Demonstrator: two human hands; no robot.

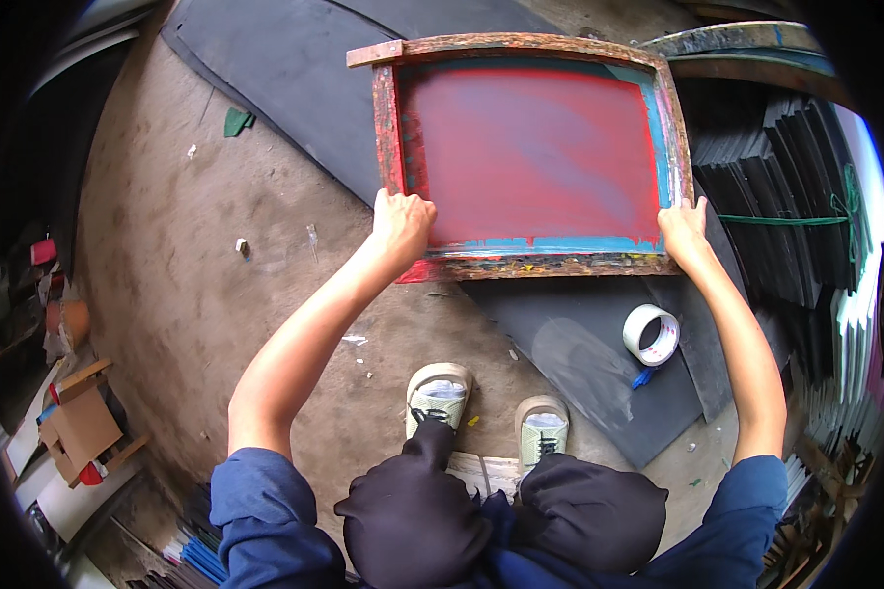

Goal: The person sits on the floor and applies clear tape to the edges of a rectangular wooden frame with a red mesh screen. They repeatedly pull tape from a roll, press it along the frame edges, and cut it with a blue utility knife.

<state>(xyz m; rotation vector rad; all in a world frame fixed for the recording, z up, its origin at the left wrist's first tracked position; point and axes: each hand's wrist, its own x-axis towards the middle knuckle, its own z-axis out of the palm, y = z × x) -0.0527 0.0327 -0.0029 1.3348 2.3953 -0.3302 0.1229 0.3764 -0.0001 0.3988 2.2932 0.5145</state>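
We list first a wooden-framed printing screen (530,157), its mesh coated red with a blue-taped border and its frame smeared with old paint, lying flat over dark grey sheets (599,363) spread on the earthen floor (187,255). Our left hand (401,218) is clamped on the near left corner of the frame, fingers curled over the red-stained rail; our right hand (685,224) is closed on the near right corner, so the two hands sit well apart, one at each end of the near rail. Just beyond our feet, in pale sandals (440,393), a roll of clear tape (651,334) rests on the grey sheet near our right forearm, with a small blue object (641,378) touching its lower edge; what it is we cannot tell. To the right stands a stack of black sheets (776,196) on edge, bound with green cord (786,220). A green scrap (237,121) lies on the floor to the far left of the screen, and cardboard pieces (81,427) sit at the left rim. Our sleeves are blue, our knees covered in dark cloth.
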